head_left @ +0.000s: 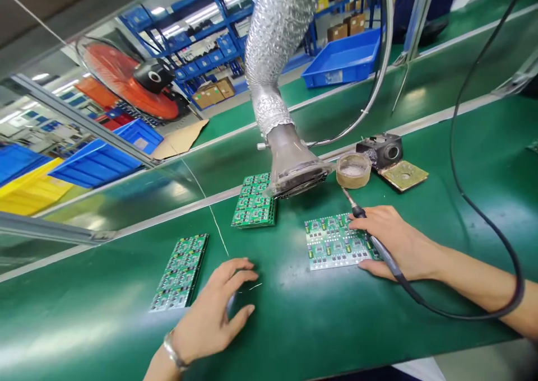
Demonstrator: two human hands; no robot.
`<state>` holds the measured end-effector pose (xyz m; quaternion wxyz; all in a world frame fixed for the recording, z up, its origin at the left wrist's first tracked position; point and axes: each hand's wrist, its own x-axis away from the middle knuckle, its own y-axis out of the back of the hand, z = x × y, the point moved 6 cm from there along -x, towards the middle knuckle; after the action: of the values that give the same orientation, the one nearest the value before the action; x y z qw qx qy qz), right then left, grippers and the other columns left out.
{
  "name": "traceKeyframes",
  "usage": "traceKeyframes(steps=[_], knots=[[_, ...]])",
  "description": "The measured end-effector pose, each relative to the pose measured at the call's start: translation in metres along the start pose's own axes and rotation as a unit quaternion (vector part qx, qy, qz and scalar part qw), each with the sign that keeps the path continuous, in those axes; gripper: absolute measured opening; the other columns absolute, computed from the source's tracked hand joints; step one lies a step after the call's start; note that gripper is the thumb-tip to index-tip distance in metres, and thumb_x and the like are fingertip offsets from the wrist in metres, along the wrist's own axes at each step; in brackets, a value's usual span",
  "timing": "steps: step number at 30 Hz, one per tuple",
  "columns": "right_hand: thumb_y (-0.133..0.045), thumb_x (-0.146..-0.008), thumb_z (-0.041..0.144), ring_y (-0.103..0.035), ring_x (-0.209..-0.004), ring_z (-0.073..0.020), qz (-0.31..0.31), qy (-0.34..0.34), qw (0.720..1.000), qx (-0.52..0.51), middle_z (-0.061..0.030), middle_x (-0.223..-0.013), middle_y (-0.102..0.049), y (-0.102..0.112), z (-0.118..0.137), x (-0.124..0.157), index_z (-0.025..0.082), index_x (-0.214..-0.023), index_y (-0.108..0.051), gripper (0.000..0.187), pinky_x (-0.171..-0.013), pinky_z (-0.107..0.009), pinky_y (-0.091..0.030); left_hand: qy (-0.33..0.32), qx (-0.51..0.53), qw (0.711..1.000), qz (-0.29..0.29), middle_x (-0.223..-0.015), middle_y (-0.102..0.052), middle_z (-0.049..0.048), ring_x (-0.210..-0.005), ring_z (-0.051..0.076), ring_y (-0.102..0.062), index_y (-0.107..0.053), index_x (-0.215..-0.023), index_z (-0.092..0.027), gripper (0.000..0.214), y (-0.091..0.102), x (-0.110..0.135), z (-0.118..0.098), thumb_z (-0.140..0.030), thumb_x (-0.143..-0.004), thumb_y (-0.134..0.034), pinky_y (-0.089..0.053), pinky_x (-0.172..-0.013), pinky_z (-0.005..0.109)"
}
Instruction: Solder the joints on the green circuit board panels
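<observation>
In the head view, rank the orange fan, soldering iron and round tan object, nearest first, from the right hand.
1. Soldering iron: in the right hand.
2. Round tan object: ahead of the hand.
3. Orange fan: far upper left.

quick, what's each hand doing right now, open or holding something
Left hand: open, thumb and fingers apart; whether it holds the thin wire cannot be told.
Right hand: closed on the soldering iron, at the circuit board.

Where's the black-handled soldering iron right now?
Right of centre in the head view, the black-handled soldering iron is in the bare right hand, over the green rectangular circuit board, its tip near the round tan tub.
</observation>
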<state>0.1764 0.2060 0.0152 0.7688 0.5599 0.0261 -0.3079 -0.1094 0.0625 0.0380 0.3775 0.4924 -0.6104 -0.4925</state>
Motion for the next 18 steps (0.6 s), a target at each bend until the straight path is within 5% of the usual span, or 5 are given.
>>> traceKeyframes(steps=[4, 10, 13, 18], knots=[[-0.068, -0.071, 0.031, -0.054, -0.111, -0.0328, -0.001, -0.002, 1.0, -0.004, -0.0149, -0.115, -0.06, -0.002, -0.004, 0.0, 0.019, -0.121, -0.044, 0.057, -0.093, -0.053, -0.039, 0.01, 0.034, 0.998, -0.042, -0.077, -0.065, 0.0022, -0.072, 0.015, -0.062, -0.06, -0.079, -0.025, 0.012, -0.002, 0.005, 0.008, -0.024, -0.085, -0.05, -0.052, -0.065, 0.025], [-0.06, -0.079, 0.018, -0.06, -0.103, -0.0247, -0.121, -0.02, 0.988, -0.096, -0.0135, -0.119, -0.06, 0.01, 0.027, -0.001, 0.02, -0.116, -0.044, 0.04, -0.089, -0.04, -0.048, -0.083, 0.114, 0.984, -0.109, -0.071, -0.064, -0.0011, -0.064, 0.01, -0.059, -0.056, -0.08, -0.021, 0.009, -0.014, -0.047, -0.072, -0.023, -0.087, -0.052, -0.046, -0.062, 0.022], [-0.054, -0.083, 0.01, -0.062, -0.084, -0.018, -0.136, -0.018, 0.978, -0.16, -0.007, -0.097, -0.065, 0.003, 0.052, -0.006, 0.021, -0.108, -0.048, 0.028, -0.075, -0.031, -0.052, -0.141, 0.086, 0.975, -0.151, -0.066, -0.062, -0.0026, -0.055, 0.01, -0.054, -0.055, -0.078, -0.02, 0.013, -0.024, -0.065, -0.112, -0.027, -0.088, -0.051, -0.041, -0.057, 0.025], [-0.047, -0.084, 0.001, -0.051, -0.064, -0.0134, -0.145, 0.027, 0.975, -0.166, -0.0013, -0.072, -0.057, -0.008, 0.064, -0.009, 0.02, -0.099, -0.05, 0.024, -0.057, -0.024, -0.047, -0.141, 0.036, 0.965, -0.217, -0.062, -0.06, -0.0032, -0.05, 0.01, -0.05, -0.054, -0.076, -0.019, 0.017, -0.025, -0.073, -0.115, -0.027, -0.09, -0.05, -0.036, -0.052, 0.027]])
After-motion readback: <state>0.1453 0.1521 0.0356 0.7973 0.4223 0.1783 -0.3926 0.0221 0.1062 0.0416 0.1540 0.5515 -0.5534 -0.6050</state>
